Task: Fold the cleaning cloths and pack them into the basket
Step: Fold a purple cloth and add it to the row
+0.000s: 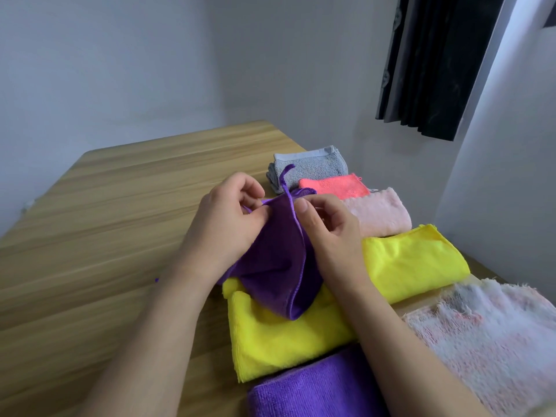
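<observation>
Up top, deep purple cloth (276, 260), hemmed, half-folded, hanging loop upright, pinched in left grip (231, 218) and right grip (328, 233).

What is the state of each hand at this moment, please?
Left hand: closed, pinching the top edge of the dark purple cloth.
Right hand: closed, pinching the same cloth's top edge.

Single head-worn wide-angle view, set above and behind both forearms, faces forward and steeply down across the wooden worktop (120, 206) toward the far wall corner, close to the left hand (228, 218) and right hand (328, 233) at centre frame.
</observation>
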A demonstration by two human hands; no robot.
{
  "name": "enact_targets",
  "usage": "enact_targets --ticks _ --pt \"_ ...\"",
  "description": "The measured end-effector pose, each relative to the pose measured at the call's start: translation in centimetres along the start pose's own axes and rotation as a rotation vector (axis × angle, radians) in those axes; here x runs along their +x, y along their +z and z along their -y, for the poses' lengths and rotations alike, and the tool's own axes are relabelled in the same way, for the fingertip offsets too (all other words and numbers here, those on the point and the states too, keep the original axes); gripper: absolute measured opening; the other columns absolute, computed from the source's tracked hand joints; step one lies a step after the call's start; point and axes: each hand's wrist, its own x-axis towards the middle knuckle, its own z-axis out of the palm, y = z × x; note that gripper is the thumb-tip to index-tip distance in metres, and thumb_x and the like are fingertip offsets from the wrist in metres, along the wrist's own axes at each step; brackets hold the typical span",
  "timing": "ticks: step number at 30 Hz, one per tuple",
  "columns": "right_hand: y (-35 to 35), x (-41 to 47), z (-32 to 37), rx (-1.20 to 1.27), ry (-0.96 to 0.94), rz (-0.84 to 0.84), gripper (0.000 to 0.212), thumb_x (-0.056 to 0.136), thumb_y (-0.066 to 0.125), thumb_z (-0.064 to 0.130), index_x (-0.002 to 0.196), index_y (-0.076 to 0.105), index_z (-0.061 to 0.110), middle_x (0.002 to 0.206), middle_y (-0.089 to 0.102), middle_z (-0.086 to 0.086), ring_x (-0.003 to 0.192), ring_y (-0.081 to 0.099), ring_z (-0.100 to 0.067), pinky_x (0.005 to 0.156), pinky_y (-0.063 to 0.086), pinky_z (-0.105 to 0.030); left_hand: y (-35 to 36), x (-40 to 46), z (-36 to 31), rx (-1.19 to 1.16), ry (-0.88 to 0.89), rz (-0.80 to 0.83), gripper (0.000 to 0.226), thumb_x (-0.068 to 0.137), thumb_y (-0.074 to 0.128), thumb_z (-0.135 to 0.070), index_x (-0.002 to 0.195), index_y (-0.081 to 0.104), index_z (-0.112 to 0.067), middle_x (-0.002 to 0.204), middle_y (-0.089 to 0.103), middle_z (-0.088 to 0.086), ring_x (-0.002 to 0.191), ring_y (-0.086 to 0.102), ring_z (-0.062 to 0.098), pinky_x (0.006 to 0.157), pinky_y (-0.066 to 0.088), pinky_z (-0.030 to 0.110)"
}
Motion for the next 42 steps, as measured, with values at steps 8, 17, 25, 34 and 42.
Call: enact_targets --ticks 8,17,25,34,42 --pt "0.1 0.2 -0.5 -0.118 -0.037 -0.044 0.011 0.082 0.063 0.027 0.085 0.068 0.017 0.085 0.066 0.001 0.077 0.061 -0.014 0.071 0.051 -0.033 0.4 0.0 0.5 -0.032 0.005 -0.042 0.019 0.078 0.076 -0.021 0.082 0.058 -0.027 0.071 0.063 -0.009 0.058 0.053 0.012 0.068 0.054 0.039" --pt "0.2 0.4 -0.8 -0.126 0.006 -0.055 0.018 0.081 0.055 0.02 0.085 0.069 0.011 0.077 0.067 0.001 0.068 0.057 -0.005 0.067 0.046 -0.022 0.5 0.0 0.2 -0.055 0.056 -0.017 0.012 0.08 0.074 -0.018 0.088 0.066 -0.024 0.068 0.061 -0.012 0.058 0.051 0.01 0.065 0.05 0.031" --pt "0.0 0.6 0.2 -0.176 -0.065 0.004 0.005 0.083 0.063 0.017 0.081 0.066 0.021 0.063 0.057 0.014 0.056 0.049 -0.001 0.057 0.039 -0.015 0.4 0.5 1.1 0.093 0.153 0.002 0.007 0.087 0.064 -0.023 0.081 0.064 -0.025 0.089 0.059 -0.01 0.085 0.056 0.009 0.076 0.045 0.021" --pt "0.9 5.0 9.7 -0.277 -0.231 0.158 0.013 0.084 0.059 0.011 0.078 0.066 0.02 0.068 0.065 0.004 0.065 0.059 -0.008 0.059 0.047 -0.022 -4.4 4.3 -2.6 -0.1 0.22 0.424 0.053 0.066 0.073 -0.028 0.119 0.065 -0.027 0.145 0.041 -0.017 0.139 0.032 0.011 0.115 0.028 0.043" --pt "-2.9 10.0 21.1 -0.3 -0.263 0.286 0.01 0.088 0.059 0.013 0.085 0.068 0.017 0.075 0.067 -0.008 0.067 0.058 -0.015 0.066 0.052 -0.04 -10.7 4.4 -13.6 -0.355 0.12 0.581 0.036 0.079 0.063 -0.009 0.115 0.065 -0.007 0.097 0.071 0.007 0.089 0.068 0.019 0.077 0.055 0.025"
